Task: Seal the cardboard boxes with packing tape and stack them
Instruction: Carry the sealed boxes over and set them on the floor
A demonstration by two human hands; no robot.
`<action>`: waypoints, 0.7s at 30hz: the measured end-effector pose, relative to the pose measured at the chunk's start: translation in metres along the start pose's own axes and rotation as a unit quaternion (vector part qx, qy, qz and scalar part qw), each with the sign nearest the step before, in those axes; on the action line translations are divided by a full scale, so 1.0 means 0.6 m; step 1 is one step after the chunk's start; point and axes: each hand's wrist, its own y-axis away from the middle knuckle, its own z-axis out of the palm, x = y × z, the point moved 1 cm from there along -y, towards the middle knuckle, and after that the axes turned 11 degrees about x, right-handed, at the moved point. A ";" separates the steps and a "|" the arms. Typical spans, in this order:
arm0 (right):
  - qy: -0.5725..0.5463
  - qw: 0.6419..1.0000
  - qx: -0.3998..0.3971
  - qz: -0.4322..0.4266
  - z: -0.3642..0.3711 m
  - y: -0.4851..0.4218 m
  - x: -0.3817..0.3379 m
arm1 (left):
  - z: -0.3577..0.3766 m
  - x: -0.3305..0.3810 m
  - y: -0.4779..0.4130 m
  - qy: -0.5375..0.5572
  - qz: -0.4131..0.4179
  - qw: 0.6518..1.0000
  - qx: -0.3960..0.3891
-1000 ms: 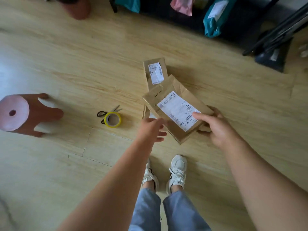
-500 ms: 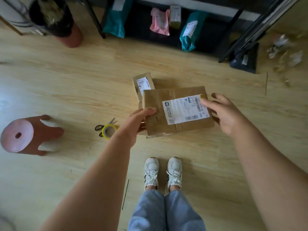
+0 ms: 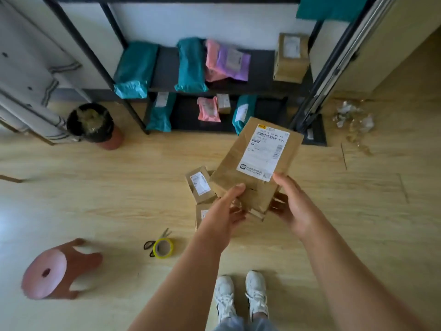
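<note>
A person looks down at their own two bare arms, which hold a large brown cardboard box with a white shipping label above a pale wooden floor. The box is in the air, beyond and to the right of a yellow roll of packing tape lying flat on the floor. It is tilted, with its labelled face turned up.

The left hand grips the box's near left corner, thumb on top and fingers curled beneath. The right hand grips the near right corner the same way, thumb by the label's edge.

A small brown cardboard box with a white label sits on the floor between the tape roll and the held box. A second small brown box lies just beside it, partly hidden by the left hand.

Black-handled scissors touch the roll's left side. Farther left of the roll, a reddish-pink plastic stool lies tipped over. White sneakers stand to the roll's right, nearer the person. Well beyond the roll, a black metal shelf rack holds teal, pink and purple parcels.
</note>
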 end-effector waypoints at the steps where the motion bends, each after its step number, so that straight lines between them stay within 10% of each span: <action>1: -0.002 1.000 0.001 -0.010 -0.003 0.016 -0.034 | 0.010 0.024 0.024 -0.022 0.007 1.000 -0.002; 11: -0.024 0.995 0.006 -0.097 -0.084 0.177 -0.334 | 0.142 0.304 0.237 -0.198 0.162 0.966 -0.033; 21: 0.005 0.957 -0.009 -0.291 -0.196 0.222 -0.692 | 0.407 0.494 0.371 -0.084 0.267 0.959 -0.044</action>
